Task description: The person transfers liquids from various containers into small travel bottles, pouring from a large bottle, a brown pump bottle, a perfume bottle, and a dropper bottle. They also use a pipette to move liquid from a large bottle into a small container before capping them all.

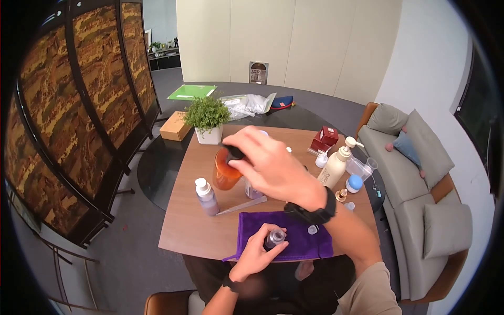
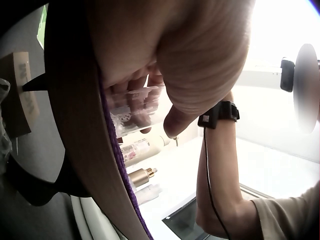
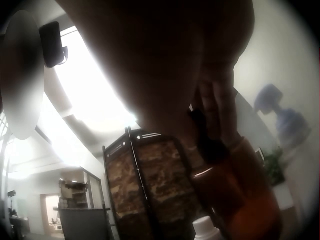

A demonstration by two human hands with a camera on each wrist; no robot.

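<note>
My right hand (image 1: pixel 278 170) reaches over the amber container (image 1: pixel 224 178) and pinches a black piece (image 1: pixel 233 153) at its mouth; I cannot tell what kind of thing it is. In the right wrist view, the black piece (image 3: pixel 210 142) reaches down to the rim of the amber container (image 3: pixel 245 200). My left hand (image 1: pixel 253 258) holds a small clear bottle (image 1: pixel 275 238), uncapped and upright, over the purple cloth (image 1: pixel 310 247) at the near edge. Seen from the left wrist, the curled fingers (image 2: pixel 137 102) wrap the clear bottle (image 2: pixel 130 117).
A white-capped spray bottle (image 1: pixel 207 197) stands left of the amber container, near a clear strip (image 1: pixel 241 206). To the right are a cream pump bottle (image 1: pixel 336 165), a blue-lidded jar (image 1: pixel 354 183) and red boxes (image 1: pixel 325 138). Behind stands a potted plant (image 1: pixel 207 118).
</note>
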